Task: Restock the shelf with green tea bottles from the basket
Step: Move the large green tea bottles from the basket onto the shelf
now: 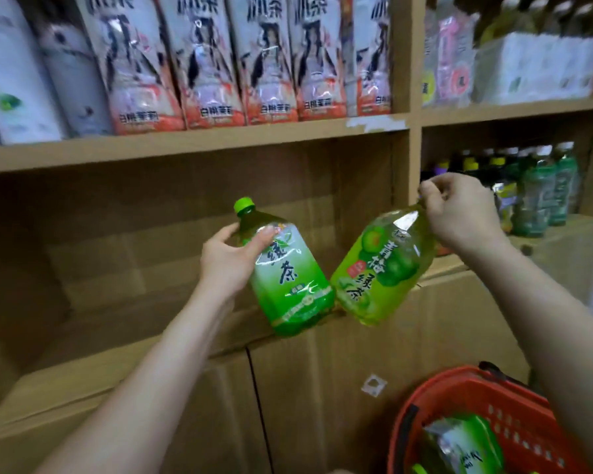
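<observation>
the left hand (pixel 228 260) was clamped around the shoulder of a green tea bottle (pixel 285 268), tilted toward 11 o'clock. the right hand (pixel 461 213) gripped the neck of a plum green tea bottle (pixel 380 268), leaning toward 1 o'clock. both glossy plastic bottles touched at their bases before a bare brown cardboard shelf (pixel 192 145). a red plastic basket (pixel 459 388) sat at 5 o'clock, holding another bottle (pixel 459 446).

Your left hand (pixel 228 260) is reaching forward, fingers curled closed in a grip; your right hand (pixel 461 213) is raised higher, fist clenched, both forearms extending toward the front
</observation>
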`<control>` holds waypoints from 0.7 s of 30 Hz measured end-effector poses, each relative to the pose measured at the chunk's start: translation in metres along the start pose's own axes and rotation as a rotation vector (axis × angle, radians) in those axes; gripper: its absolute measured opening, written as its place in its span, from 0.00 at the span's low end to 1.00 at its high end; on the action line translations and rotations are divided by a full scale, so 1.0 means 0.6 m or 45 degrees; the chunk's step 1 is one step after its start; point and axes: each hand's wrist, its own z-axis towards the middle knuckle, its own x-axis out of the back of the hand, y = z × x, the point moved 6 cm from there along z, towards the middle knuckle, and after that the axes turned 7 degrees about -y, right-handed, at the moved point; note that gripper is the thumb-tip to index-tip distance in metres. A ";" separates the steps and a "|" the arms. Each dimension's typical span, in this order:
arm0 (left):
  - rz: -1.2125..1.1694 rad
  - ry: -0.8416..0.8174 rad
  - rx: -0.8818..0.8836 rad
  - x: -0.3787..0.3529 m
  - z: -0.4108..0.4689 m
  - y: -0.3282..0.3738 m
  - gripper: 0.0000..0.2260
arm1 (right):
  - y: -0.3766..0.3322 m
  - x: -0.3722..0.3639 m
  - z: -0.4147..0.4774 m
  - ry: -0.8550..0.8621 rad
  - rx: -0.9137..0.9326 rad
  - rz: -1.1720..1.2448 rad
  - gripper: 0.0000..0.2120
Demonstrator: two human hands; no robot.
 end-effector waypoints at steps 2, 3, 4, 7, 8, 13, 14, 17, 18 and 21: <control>0.033 0.021 0.022 0.027 0.018 -0.010 0.28 | -0.008 -0.050 0.008 -0.038 -0.066 0.094 0.14; 0.055 0.023 0.044 0.038 0.028 -0.021 0.29 | -0.011 -0.074 0.009 -0.059 -0.103 0.124 0.14; 0.068 0.026 0.077 0.049 0.038 -0.035 0.30 | -0.009 -0.099 0.009 -0.080 -0.155 0.159 0.15; 0.080 0.075 0.200 0.082 0.067 -0.076 0.30 | 0.013 -0.167 0.010 -0.146 -0.356 0.283 0.16; 0.117 0.076 0.227 0.089 0.077 -0.083 0.29 | 0.023 -0.186 0.009 -0.177 -0.440 0.328 0.16; 0.379 -0.142 0.343 0.091 0.118 -0.124 0.29 | 0.026 -0.296 -0.049 -0.516 -0.681 0.742 0.05; 0.414 -0.171 0.364 0.091 0.122 -0.135 0.26 | 0.023 -0.319 -0.063 -0.579 -0.669 0.708 0.03; 0.573 -0.320 0.380 0.082 0.117 -0.140 0.22 | -0.001 -0.376 -0.095 -0.724 -0.516 0.521 0.08; 0.638 -0.386 0.381 0.077 0.112 -0.136 0.23 | -0.015 -0.388 -0.100 -0.757 -0.433 0.469 0.13; 0.908 -0.626 0.326 0.062 0.083 -0.131 0.33 | -0.058 -0.397 -0.115 -0.850 -0.226 0.345 0.19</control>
